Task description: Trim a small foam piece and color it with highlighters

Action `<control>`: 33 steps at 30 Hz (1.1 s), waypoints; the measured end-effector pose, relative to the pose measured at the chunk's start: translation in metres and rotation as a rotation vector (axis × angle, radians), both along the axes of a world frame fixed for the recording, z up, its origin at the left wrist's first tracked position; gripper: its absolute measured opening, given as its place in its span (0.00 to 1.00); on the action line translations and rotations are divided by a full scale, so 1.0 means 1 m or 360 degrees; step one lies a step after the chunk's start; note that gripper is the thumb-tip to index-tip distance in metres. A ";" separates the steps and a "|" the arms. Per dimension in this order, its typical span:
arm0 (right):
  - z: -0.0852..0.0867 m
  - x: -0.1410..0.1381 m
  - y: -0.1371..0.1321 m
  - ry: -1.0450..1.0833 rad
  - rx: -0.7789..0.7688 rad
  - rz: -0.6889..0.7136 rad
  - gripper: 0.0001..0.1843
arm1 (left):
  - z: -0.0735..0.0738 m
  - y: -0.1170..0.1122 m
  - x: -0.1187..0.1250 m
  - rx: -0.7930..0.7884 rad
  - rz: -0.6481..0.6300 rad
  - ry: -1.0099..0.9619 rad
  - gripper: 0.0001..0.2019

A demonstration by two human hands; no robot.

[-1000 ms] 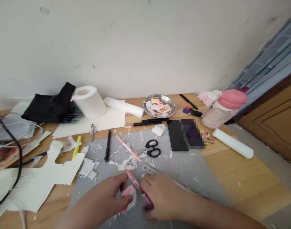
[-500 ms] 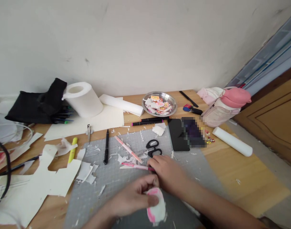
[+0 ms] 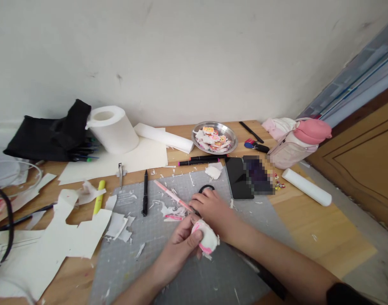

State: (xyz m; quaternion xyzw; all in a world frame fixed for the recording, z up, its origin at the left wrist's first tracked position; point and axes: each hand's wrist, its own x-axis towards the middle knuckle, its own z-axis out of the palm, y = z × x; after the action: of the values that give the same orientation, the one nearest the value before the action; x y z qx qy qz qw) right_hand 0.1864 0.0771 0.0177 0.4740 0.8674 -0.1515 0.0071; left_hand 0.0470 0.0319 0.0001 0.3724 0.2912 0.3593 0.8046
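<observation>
My left hand (image 3: 182, 243) pinches a white, rounded paper cutout (image 3: 209, 236) with a pink border and ragged edges, thumb on its face. Just beyond it, my right hand (image 3: 211, 209) lies with curled fingers over the black-handled scissors (image 3: 206, 187). One handle loop shows past the knuckles; whatever the fingertips hold is hidden. A pale pink pen (image 3: 171, 195) runs up to these fingertips. Left of my hands, a bright pink pen (image 3: 174, 217) lies partly covered among paper scraps (image 3: 171, 209). A black pen (image 3: 145, 192) rests farther left on the grey cutting mat (image 3: 130, 262).
At the back stands a metal dish (image 3: 235, 142) of coloured cutouts, beside a paper roll (image 3: 114, 131) and two markers (image 3: 198, 162). A phone (image 3: 239, 180) lies right of the scissors, near a pink bottle (image 3: 313, 131). Cut card sheets (image 3: 34, 258) cover the left side.
My left hand has lifted the cutout upward and away from me, tilting it. My right hand has moved from the bright pink pen onto the scissors. The view has shifted slightly.
</observation>
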 end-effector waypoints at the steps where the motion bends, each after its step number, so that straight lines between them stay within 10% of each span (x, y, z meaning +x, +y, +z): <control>1: 0.000 -0.001 0.001 -0.0007 0.0020 0.0002 0.11 | -0.002 0.000 -0.001 0.0057 0.0036 -0.0014 0.21; 33: 0.014 0.030 -0.006 -0.0025 0.0061 -0.0213 0.11 | -0.003 0.000 -0.003 -0.0143 0.0321 -0.0008 0.21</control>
State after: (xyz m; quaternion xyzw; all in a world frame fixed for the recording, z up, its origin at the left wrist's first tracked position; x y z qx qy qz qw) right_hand 0.2163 0.0714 0.0320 0.5321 0.8365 -0.1312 -0.0053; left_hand 0.0441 0.0318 -0.0028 0.3037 0.3410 0.4261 0.7810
